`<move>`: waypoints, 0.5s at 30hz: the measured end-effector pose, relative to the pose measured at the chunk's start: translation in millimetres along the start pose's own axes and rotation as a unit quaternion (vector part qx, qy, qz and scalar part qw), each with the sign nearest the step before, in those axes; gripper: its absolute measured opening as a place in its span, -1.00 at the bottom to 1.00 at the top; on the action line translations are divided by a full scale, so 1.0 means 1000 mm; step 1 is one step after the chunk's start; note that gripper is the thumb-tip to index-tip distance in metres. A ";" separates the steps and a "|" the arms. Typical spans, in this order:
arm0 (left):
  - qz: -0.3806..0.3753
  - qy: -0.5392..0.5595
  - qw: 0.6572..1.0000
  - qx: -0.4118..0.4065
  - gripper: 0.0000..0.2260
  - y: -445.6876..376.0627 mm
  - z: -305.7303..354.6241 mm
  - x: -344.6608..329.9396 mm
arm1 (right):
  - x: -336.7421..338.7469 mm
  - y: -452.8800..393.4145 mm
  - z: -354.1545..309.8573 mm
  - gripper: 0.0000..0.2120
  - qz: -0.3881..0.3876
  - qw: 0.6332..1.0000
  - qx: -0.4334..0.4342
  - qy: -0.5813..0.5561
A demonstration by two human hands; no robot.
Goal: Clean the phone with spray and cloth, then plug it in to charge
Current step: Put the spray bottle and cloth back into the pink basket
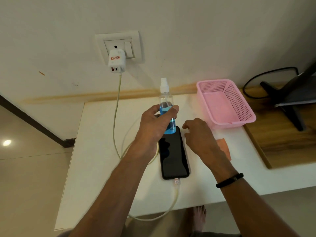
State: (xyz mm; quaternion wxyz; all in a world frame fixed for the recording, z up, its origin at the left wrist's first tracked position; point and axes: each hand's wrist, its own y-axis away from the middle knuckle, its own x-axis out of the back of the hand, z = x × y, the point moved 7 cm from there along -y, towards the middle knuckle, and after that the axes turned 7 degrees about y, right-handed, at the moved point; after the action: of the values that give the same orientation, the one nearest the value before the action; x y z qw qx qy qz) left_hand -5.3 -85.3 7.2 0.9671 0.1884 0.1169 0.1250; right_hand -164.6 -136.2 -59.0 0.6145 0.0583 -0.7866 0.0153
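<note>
A black phone (pixel 174 156) lies face up on the white table (pixel 102 151), with the pale cable's plug (pixel 176 183) in its near end. My left hand (pixel 153 124) grips a clear spray bottle (pixel 166 100) of blue liquid, held upright just above the phone's far end. My right hand (pixel 200 135) hovers to the right of the phone with fingers curled and apart, over an orange cloth (pixel 224 147) that it partly hides. The cable (pixel 118 103) runs up to a white charger (pixel 116 61) in the wall socket (pixel 119 47).
A pink perforated basket (pixel 225 103) stands at the back right of the table. To its right, a black monitor stand (pixel 290 106) and a black cord sit on a wooden surface (pixel 282 142). The cable loops over the table's front edge. Bare feet show below.
</note>
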 end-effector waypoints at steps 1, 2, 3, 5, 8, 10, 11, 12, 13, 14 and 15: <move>-0.003 0.000 1.000 0.001 -0.60 0.000 -0.001 -0.001 | 0.007 0.001 -0.001 -0.70 0.015 0.999 -0.009 -0.029; -0.006 -0.005 1.000 -0.002 -0.66 -0.001 -0.002 -0.001 | 0.018 0.001 -0.003 -0.74 0.042 0.996 -0.018 -0.076; -0.009 -0.015 1.000 -0.009 -0.73 -0.002 -0.003 -0.001 | 0.032 0.002 -0.004 -0.78 0.075 0.987 -0.030 -0.137; -0.011 -0.048 0.999 -0.018 -0.77 -0.005 -0.007 -0.001 | 0.058 0.006 -0.005 -0.82 0.120 0.951 -0.058 -0.280; -0.010 -0.096 0.995 -0.014 -0.67 -0.008 -0.012 -0.001 | 0.072 0.014 -0.011 -0.79 0.099 0.848 -0.081 -0.515; -0.023 -0.121 0.992 -0.017 -0.61 -0.007 -0.013 -0.004 | 0.070 0.019 -0.012 -0.79 0.073 0.773 -0.100 -0.622; -0.032 -0.137 0.990 -0.023 -0.56 -0.006 -0.013 -0.006 | 0.068 0.020 -0.011 -0.76 0.063 0.735 -0.113 -0.665; -0.039 -0.155 0.987 -0.030 -0.52 -0.005 -0.014 -0.008 | 0.066 0.021 -0.009 -0.73 0.055 0.698 -0.123 -0.703; -0.042 -0.173 0.983 -0.037 -0.49 -0.004 -0.014 -0.009 | 0.065 0.021 -0.008 -0.70 0.051 0.670 -0.130 -0.729; -0.043 -0.190 0.980 -0.045 -0.47 -0.002 -0.013 -0.010 | 0.065 0.021 -0.006 -0.70 0.049 0.653 -0.135 -0.744; -0.045 -0.207 0.976 -0.053 -0.46 -0.001 -0.012 -0.011 | 0.066 0.021 -0.005 -0.72 0.048 0.643 -0.136 -0.752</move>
State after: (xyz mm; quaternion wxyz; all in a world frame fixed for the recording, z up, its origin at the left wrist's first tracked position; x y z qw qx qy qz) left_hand -18.3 -85.2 -2.3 0.9835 0.1536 -0.0839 0.0461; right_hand -177.7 -120.1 7.2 -0.1898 -0.0729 -0.9727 -0.1115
